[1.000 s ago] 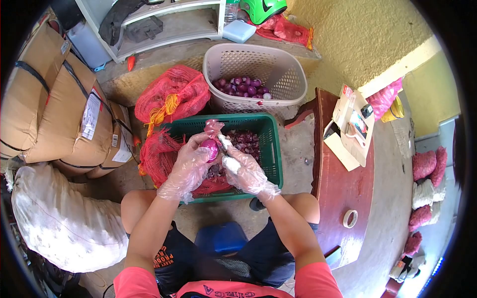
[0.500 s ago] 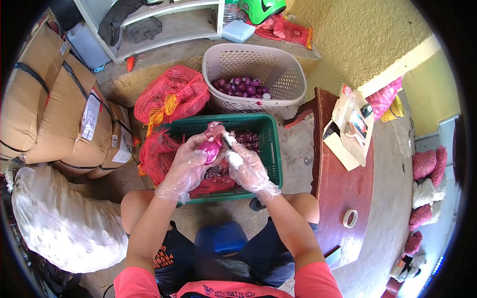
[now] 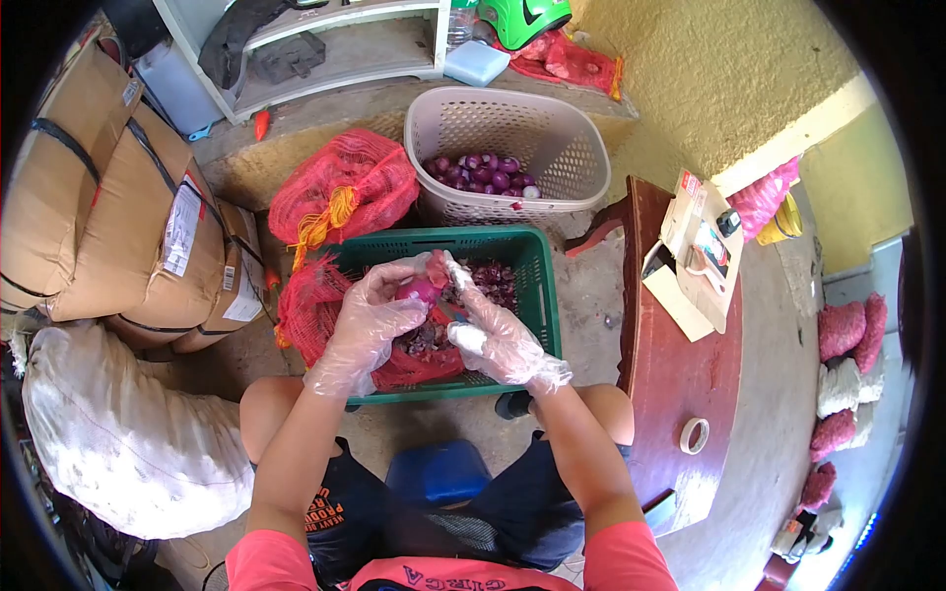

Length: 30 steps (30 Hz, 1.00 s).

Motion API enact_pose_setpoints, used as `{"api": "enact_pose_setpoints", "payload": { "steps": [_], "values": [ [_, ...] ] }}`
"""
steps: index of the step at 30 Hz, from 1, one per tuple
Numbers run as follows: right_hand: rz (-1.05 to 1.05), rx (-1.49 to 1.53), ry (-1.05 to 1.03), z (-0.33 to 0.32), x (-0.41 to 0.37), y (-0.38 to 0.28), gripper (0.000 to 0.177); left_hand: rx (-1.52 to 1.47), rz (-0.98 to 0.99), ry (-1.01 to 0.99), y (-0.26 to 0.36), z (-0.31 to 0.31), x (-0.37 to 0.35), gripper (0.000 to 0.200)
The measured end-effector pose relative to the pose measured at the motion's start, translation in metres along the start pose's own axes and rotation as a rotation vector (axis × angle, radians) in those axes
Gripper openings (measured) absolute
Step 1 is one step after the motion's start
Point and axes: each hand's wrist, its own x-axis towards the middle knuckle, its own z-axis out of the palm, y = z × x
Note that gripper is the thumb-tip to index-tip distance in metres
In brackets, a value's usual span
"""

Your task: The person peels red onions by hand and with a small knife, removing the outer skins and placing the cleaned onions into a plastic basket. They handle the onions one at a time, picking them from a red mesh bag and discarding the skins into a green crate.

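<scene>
My left hand (image 3: 370,315), in a clear plastic glove, closes around a red onion (image 3: 422,290) above the green crate (image 3: 550,295). A loose flap of reddish skin (image 3: 437,264) stands up at the onion's far end. Touching that skin are the fingertips of my gloved right hand (image 3: 498,340), which has white wrapping on the thumb and a finger. A small knife (image 3: 457,314) seems to be in it, mostly hidden by the fingers. Below, the crate holds dark onion skins (image 3: 493,284) and a red mesh bag (image 3: 419,366).
Behind the crate stands a pale perforated basket (image 3: 507,207) with several purple onions (image 3: 483,175). A full red mesh sack (image 3: 345,187) leans at its left. Wrapped cartons (image 3: 118,197) and a white sack (image 3: 128,433) fill the left. A red wooden table (image 3: 680,394) stands right.
The onion has turned and shifted slightly right, showing a darker side. My right hand's fingers have stretched out more along the peel. The dark blade edge seen before is less visible.
</scene>
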Motion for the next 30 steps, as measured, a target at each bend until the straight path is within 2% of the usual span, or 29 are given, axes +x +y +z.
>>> {"api": "enact_pose_setpoints", "payload": {
  "steps": [2,4,11,17,20,25,30],
  "values": [
    [0.126,0.038,-0.050,-0.001,-0.004,-0.016,0.072,-0.016,-0.049,-0.039,0.003,0.002,-0.002,0.046],
    [0.148,0.040,-0.065,-0.002,-0.004,-0.016,0.068,-0.087,-0.002,-0.102,0.002,0.005,-0.001,0.045],
    [0.055,-0.028,-0.040,-0.002,-0.002,-0.004,0.062,-0.082,0.014,-0.130,0.008,0.010,-0.004,0.046],
    [-0.008,-0.054,-0.049,-0.002,0.000,0.002,0.058,-0.141,-0.068,-0.109,0.004,0.006,-0.002,0.049],
    [-0.010,0.003,-0.042,-0.002,0.002,0.004,0.055,-0.161,-0.015,-0.157,0.011,0.011,-0.003,0.050],
    [-0.074,0.123,0.009,-0.001,0.003,0.010,0.052,-0.162,0.005,-0.115,0.000,0.008,-0.001,0.050],
    [-0.137,0.046,0.077,-0.005,0.006,0.009,0.053,-0.160,0.054,-0.135,-0.008,0.003,0.001,0.053]
  ]
}}
